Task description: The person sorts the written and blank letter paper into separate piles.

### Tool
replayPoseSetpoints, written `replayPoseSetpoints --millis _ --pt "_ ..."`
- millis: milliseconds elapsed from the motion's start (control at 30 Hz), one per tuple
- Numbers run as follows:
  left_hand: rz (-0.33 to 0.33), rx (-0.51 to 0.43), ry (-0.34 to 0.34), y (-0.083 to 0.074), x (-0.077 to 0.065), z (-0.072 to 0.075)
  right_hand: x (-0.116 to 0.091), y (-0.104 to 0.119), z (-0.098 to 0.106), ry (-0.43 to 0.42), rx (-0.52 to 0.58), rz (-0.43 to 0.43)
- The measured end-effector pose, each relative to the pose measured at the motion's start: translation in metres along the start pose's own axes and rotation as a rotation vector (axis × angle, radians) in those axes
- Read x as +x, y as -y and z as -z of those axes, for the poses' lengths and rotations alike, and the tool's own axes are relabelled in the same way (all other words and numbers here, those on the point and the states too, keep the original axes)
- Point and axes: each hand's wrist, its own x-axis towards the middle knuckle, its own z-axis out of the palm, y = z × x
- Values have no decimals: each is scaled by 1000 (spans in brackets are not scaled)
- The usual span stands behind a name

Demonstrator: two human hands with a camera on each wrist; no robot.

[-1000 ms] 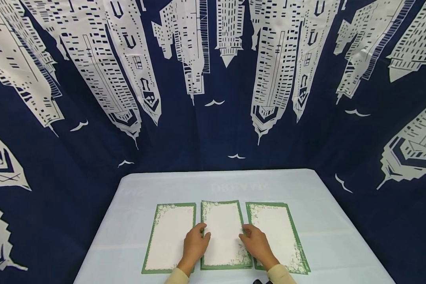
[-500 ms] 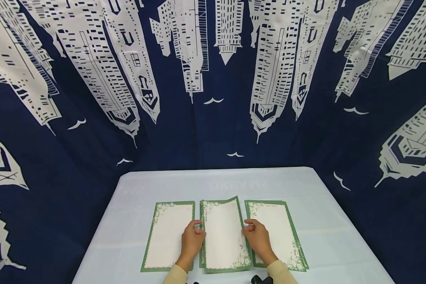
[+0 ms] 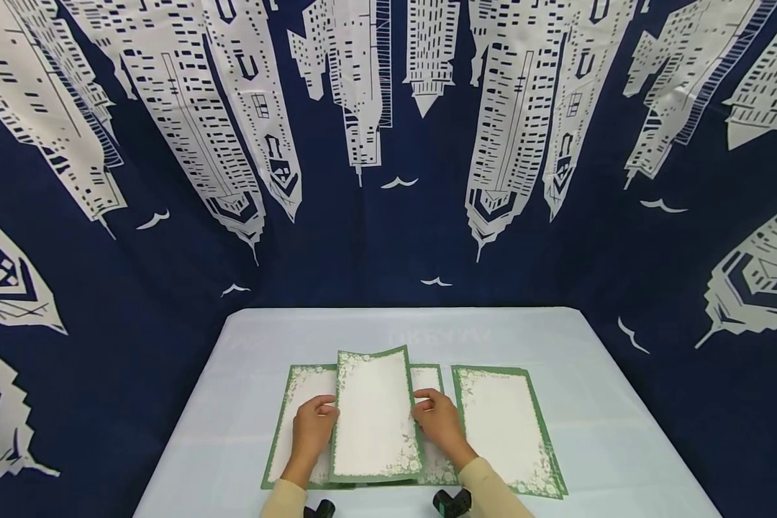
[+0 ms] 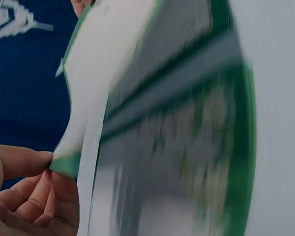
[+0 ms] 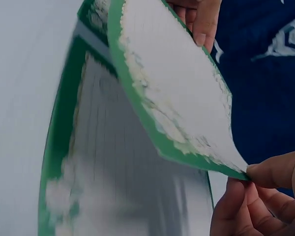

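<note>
Between my two hands, a sheet of paper with a green floral border is lifted and slightly bowed. My left hand pinches its left edge between thumb and fingers; my right hand pinches the right edge. In the right wrist view the held sheet curves up to the thumb and fingertips. Beneath it, a matching left sheet and a middle sheet lie on the table, both partly covered by the held one.
A third stack of bordered sheets, its edges slightly offset, lies to the right on the white tabletop. Dark blue cloth printed with white buildings hangs behind and beside the table. Black devices show near the wrists.
Both hands have raised the top sheet off the middle stack and carried it left, so it now overlaps the left sheet. The middle sheet below has come into view.
</note>
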Motion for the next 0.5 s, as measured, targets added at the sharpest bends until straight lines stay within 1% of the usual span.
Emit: replayPoseSetpoints --millis 100,167,233,333,400,500 --pt "24 16 -17 6 5 23 6 10 -21 82 45 5" --pt "39 34 -22 12 8 37 9 15 -35 129 75 -9" --pt "56 55 -21 18 9 49 11 18 -48 180 110 -28" --pt "59 103 -28 27 11 66 12 23 -67 239 140 -50" --pt "60 149 -37 34 13 75 11 25 -78 278 129 -59" --pt "62 218 -60 42 16 86 10 28 -92 328 78 -52"
